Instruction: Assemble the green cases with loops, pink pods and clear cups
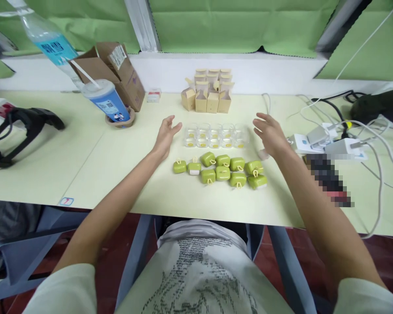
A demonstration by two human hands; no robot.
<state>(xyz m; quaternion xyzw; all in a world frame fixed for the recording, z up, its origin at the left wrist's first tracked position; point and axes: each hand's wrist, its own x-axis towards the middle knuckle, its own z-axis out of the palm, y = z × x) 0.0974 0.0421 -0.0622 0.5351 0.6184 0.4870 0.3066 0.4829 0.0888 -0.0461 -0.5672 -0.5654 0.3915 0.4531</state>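
My left hand (165, 136) is held over the table, left of a row of clear plastic cups (215, 136) with yellow spots in them; its fingers are apart and hold nothing. On the other side of the cups is my right hand (269, 133), also empty with spread fingers. A small whitish item (263, 154) lies partly behind it. Nearer to me, several glossy green cases (222, 173) with pale yellow loops lie in two loose rows. Small tan boxes (212, 101), several with raised flaps, stand grouped behind the cups.
A blue cup (109, 104), an open cardboard box (127, 80) and a bottle (54, 46) stand at the back left. A black headset (29, 126) lies far left. Power strips (340, 148) with cables and a pixelated dark object (329, 179) are on the right.
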